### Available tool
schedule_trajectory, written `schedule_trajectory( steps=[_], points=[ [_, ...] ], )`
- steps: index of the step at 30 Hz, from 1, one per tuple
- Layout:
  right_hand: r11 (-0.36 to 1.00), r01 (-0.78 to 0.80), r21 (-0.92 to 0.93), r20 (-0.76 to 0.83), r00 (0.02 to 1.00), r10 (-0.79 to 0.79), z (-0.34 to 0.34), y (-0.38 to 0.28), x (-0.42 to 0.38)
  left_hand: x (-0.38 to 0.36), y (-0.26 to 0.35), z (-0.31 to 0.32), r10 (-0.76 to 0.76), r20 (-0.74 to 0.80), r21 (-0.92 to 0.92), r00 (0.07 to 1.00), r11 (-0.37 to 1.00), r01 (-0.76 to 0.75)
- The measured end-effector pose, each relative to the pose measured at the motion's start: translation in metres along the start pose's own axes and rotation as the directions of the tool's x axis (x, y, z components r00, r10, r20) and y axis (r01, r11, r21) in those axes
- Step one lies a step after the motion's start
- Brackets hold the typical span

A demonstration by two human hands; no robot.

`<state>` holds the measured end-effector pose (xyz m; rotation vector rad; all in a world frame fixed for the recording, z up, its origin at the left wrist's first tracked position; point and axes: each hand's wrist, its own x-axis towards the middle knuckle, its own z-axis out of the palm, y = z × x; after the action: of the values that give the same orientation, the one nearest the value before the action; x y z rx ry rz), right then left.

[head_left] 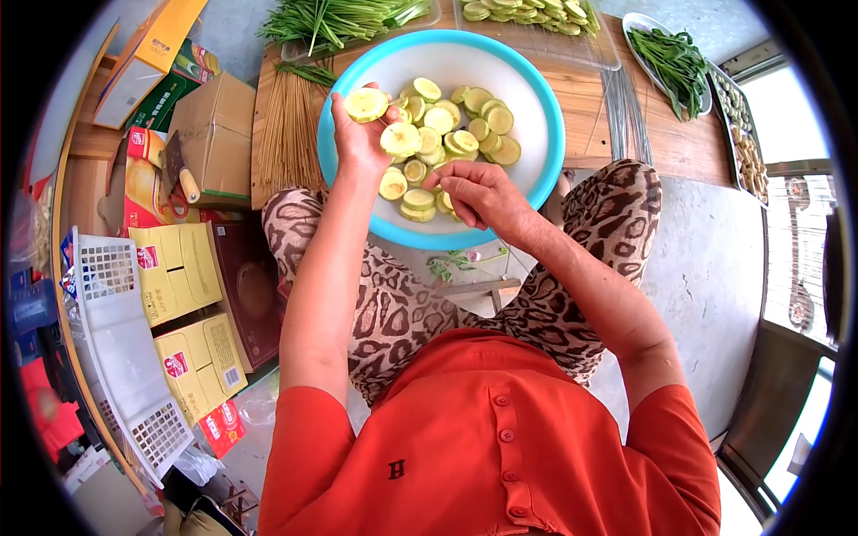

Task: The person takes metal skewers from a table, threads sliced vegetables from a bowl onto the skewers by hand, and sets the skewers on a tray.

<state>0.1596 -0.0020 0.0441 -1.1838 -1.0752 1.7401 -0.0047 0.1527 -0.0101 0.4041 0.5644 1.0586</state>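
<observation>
My left hand is closed around a round zucchini slice at the left side of a blue-rimmed white basin. Another zucchini slice shows right by its fingers. Over the near part of the basin, my right hand is pinched, its thumb and forefinger pressed together. A thin skewer shows as a fine line below that palm; the rest of it is hidden by the hand. Many loose zucchini slices lie in the basin under both hands.
Bamboo skewers lie left of the basin, metal skewers right. Behind are trays of green stalks and zucchini slices. A plate of leafy greens stands right. Cartons and a knife are at left.
</observation>
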Motion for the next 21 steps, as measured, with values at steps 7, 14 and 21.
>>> schedule_trajectory(
  steps=[7, 14, 21],
  points=[
    [1.000, 0.011, 0.010, -0.039, 0.999, -0.010, 0.003, -0.003, 0.002, -0.002, -0.006, 0.006, -0.036, -0.036, -0.001, 0.999, 0.999, 0.036],
    [1.000, 0.010, 0.018, -0.051, 0.999, -0.009, 0.003, -0.003, 0.005, 0.001, -0.012, 0.005, -0.040, 0.055, -0.042, 0.998, 0.998, 0.042],
    [0.999, 0.022, 0.034, -0.066, 0.998, -0.020, 0.006, 0.003, 0.009, -0.003, -0.012, 0.012, -0.023, -0.008, -0.046, 1.000, 0.999, 0.023]
  ],
)
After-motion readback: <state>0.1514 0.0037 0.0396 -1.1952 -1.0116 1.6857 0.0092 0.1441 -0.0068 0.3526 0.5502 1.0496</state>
